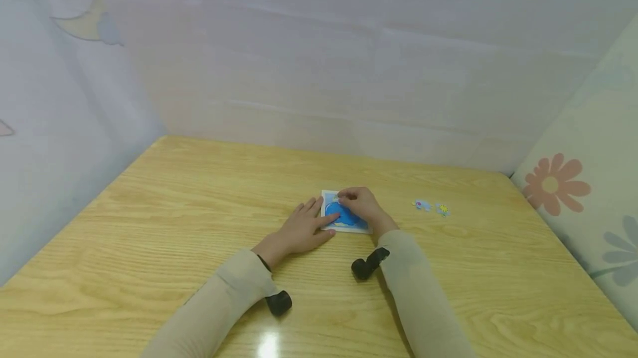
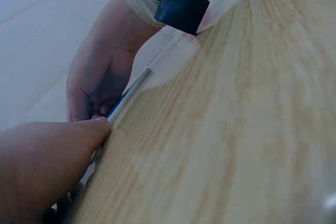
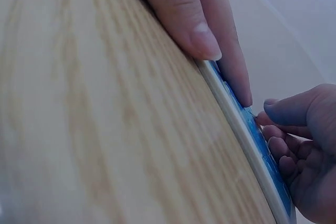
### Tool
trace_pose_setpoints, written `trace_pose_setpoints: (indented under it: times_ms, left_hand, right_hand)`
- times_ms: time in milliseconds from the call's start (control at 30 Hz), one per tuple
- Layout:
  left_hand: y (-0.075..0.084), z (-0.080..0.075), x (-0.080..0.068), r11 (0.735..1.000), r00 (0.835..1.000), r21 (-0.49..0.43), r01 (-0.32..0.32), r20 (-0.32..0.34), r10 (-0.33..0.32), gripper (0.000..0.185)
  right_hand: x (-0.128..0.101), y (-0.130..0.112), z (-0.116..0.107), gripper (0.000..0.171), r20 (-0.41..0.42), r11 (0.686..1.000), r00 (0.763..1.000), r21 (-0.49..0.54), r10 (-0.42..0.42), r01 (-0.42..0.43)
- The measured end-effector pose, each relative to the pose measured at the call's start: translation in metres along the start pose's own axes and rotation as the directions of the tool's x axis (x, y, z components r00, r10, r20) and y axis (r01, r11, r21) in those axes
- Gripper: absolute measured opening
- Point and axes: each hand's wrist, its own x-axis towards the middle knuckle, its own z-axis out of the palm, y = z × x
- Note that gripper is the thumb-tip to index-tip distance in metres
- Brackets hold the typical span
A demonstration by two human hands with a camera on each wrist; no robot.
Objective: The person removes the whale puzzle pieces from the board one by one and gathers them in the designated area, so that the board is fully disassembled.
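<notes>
A small jigsaw puzzle (image 1: pixel 353 219) with a blue picture and a white border lies flat on the wooden table. My left hand (image 1: pixel 305 229) rests at its left side with fairly straight fingers, the index finger reaching over the blue picture and the thumb at the near edge. Over the upper part of the puzzle, my right hand (image 1: pixel 363 204) bends its fingers, with thumb and index tips close together at the surface. I cannot tell whether a piece is between them. From the side, the right wrist view shows the puzzle's pale edge (image 3: pixel 244 129) and the curled right fingers (image 3: pixel 289 150).
Two loose puzzle pieces lie to the right of the puzzle: a light blue one (image 1: pixel 422 204) and one with a yellow shape (image 1: pixel 442 209). The wooden table (image 1: pixel 224 180) meets a pale cloth wall (image 1: pixel 309 70) at the back, with more printed cloth at both sides.
</notes>
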Motion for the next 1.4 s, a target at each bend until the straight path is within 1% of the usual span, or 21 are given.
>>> trace_pose_setpoints:
  times_ms: [233,333,400,467,567,700,1000,1267,1400]
  left_hand:
    - [-0.0003,0.0006,0.0006,1.0,1.0,-0.001,0.001,0.003,-0.001,0.05]
    - [-0.0004,0.0009,0.0009,1.0,1.0,-0.003,0.004,0.002,-0.004,0.05]
    - [-0.0006,0.0011,0.0012,1.0,1.0,-0.008,0.006,-0.001,-0.006,0.05]
    - [-0.0006,0.0011,0.001,1.0,1.0,-0.003,0.01,-0.002,-0.01,0.05]
    - [-0.0001,0.0008,0.0007,1.0,1.0,0.003,0.008,-0.004,-0.008,0.049]
    - [0.0012,-0.0008,0.0002,1.0,1.0,-0.004,-0.001,-0.004,0.001,0.049]
    - [0.0011,-0.0014,0.0013,1.0,1.0,-0.001,-0.004,-0.002,0.004,0.049]
    - [0.0004,-0.0001,0.0007,1.0,1.0,-0.001,0.0,0.0,0.0,0.049]
    - [0.0018,-0.0012,0.0001,1.0,1.0,-0.005,0.0,0.002,0.0,0.049]
  right_hand:
    - [-0.0009,-0.0031,-0.0014,0.029,-0.013,1.0,1.0,0.014,-0.002,0.002]
    - [-0.0003,-0.0041,-0.001,0.028,-0.022,0.999,1.0,0.034,0.01,-0.009]
    - [0.0003,-0.0041,-0.0005,0.027,-0.027,0.999,1.0,0.049,0.004,-0.003]
    - [0.001,-0.004,0.0001,0.028,-0.026,0.998,0.999,0.054,-0.025,0.026]
    - [0.0019,-0.0043,0.0009,0.03,-0.025,0.995,0.996,0.035,-0.088,0.089]
    - [0.0026,-0.0051,0.0017,0.032,-0.024,0.99,0.99,0.0,-0.138,0.138]
    - [0.002,-0.0072,0.0018,0.034,-0.001,0.993,0.993,-0.029,-0.118,0.118]
    - [0.0032,-0.0045,0.0017,0.033,-0.029,0.994,0.994,0.001,-0.109,0.11]
    - [0.0025,-0.0022,-0.0014,0.033,-0.03,0.996,0.997,0.054,-0.076,0.077]
